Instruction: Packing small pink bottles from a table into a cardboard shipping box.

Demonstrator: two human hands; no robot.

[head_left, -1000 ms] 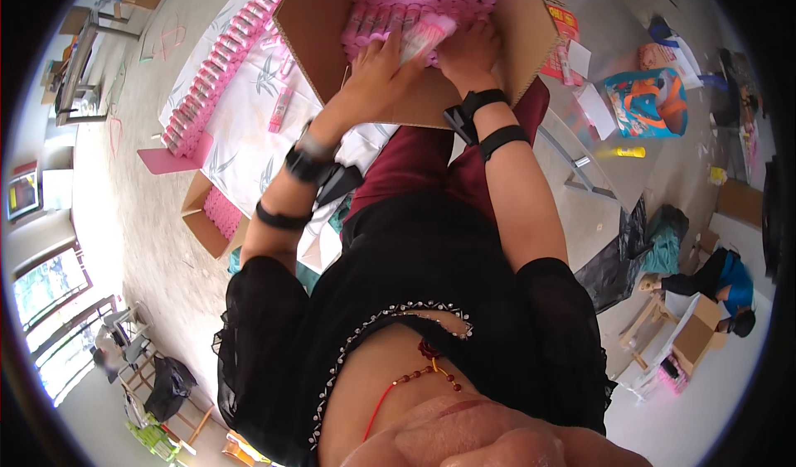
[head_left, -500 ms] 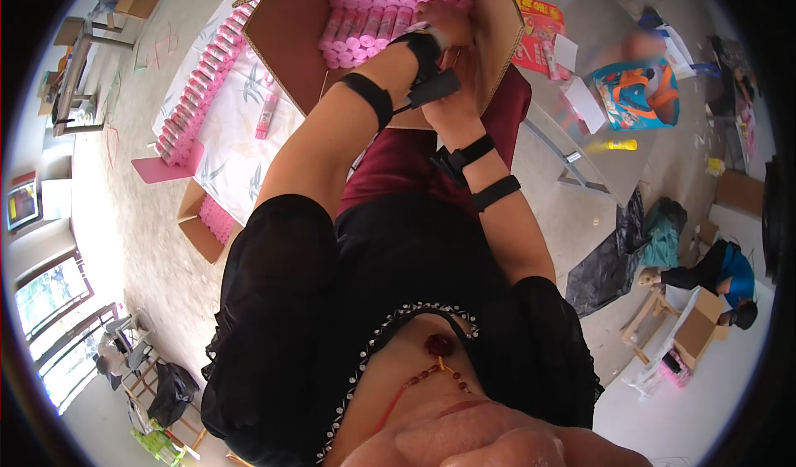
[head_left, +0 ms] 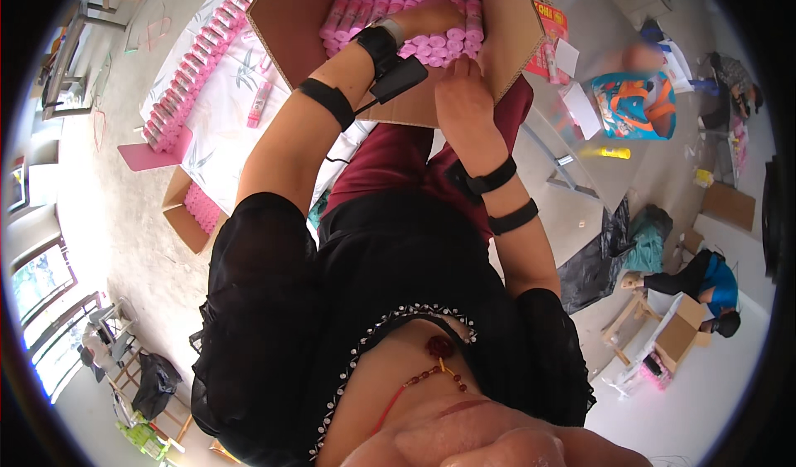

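A cardboard box (head_left: 398, 106) stands in front of me, filled with rows of pink tubes (head_left: 352, 15) whose round pink caps face me. My left hand (head_left: 431, 18) lies inside it over the upper tubes. Its fingers curl down onto them; what they may grip is hidden. Just inside the near right part of the box is my right hand (head_left: 464, 94). Its fingers are loosely bent and slightly apart next to the lowest caps, with nothing seen in them. Black straps circle both forearms, and a black device sits by the left wrist.
A long row of pink tubes (head_left: 195, 73) stands on the patterned sheet at left, with a single tube (head_left: 259, 104) beside it. Below is a small open box (head_left: 186, 227). On the right table lie a blue-orange bag (head_left: 634, 98) and a yellow tube (head_left: 614, 153). Another person (head_left: 705, 280) bends low at far right.
My hands have drawn apart: the left shifted left and up over the tubes, and the right pulled back toward the box's near edge. More tubes and caps show between them.
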